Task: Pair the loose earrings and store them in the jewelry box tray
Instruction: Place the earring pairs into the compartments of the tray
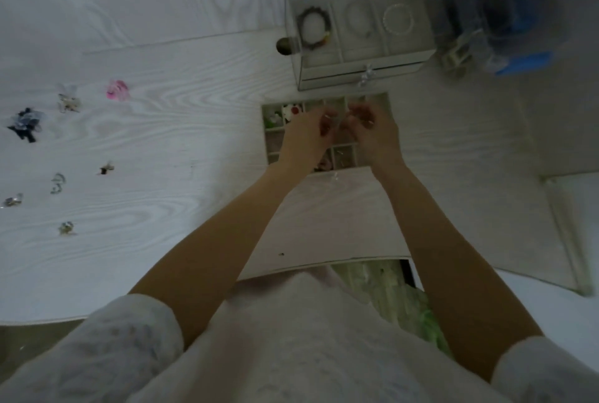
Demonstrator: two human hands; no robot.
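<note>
The compartment tray (384, 101) lies on the white table in front of the clear jewelry box (356, 26). Both my hands hover over its middle cells. My left hand (308, 133) and my right hand (376, 131) pinch small, thin pieces between their fingertips; these look like earrings, but blur hides their shape. Some tray cells hold white, red and green pieces (285, 112). Loose earrings lie far left on the table: a pink one (117, 90), a dark blue one (26, 123), a pale one (68, 101) and several small ones (58, 182).
The jewelry box top holds bracelets, a dark one (313, 25) among them. A round knob (284, 45) sits left of the box. A blue bagged bundle (499, 10) is at the back right. The table's front edge curves near my body.
</note>
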